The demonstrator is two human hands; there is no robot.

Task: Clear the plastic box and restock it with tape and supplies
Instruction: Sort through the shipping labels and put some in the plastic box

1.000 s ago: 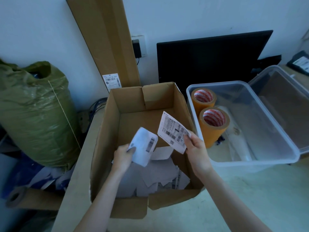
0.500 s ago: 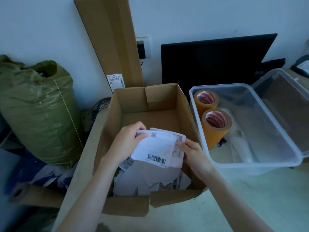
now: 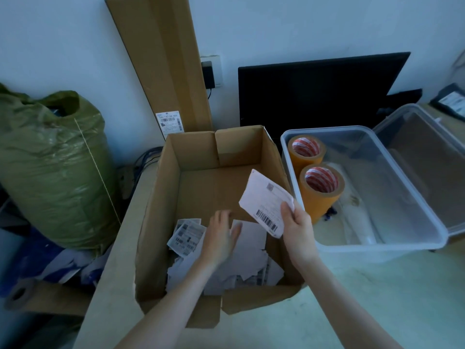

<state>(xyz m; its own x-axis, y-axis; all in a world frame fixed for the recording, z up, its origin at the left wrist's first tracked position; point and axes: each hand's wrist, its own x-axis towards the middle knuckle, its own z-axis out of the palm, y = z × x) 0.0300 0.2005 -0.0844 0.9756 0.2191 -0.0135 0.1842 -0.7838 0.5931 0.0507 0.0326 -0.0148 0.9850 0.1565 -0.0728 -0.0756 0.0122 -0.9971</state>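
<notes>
A clear plastic box (image 3: pixel 377 244) stands on the table at the right, its lid (image 3: pixel 427 159) leaning open behind it. Two rolls of tan tape (image 3: pixel 321 191) stand upright in its left end, beside a clear plastic wrapper. An open cardboard box (image 3: pixel 161 197) sits left of it, with several white shipping labels (image 3: pixel 187 235) piled at its near end. My right hand (image 3: pixel 297 227) pinches one barcode label (image 3: pixel 266 202) above the cardboard box's right side. My left hand (image 3: pixel 221 235) hovers open over the label pile, fingers relaxed.
A tall flat cardboard carton (image 3: pixel 161 61) leans on the wall behind the box. A black monitor (image 3: pixel 317 94) stands at the back. A stuffed green sack (image 3: pixel 50 170) sits on the floor at left, with a cardboard tube (image 3: pixel 30 295) below it.
Both hands held labels together over the cardboard box half a second ago. My left hand has let go and dropped toward the pile; my right hand has lifted one label up to the right.
</notes>
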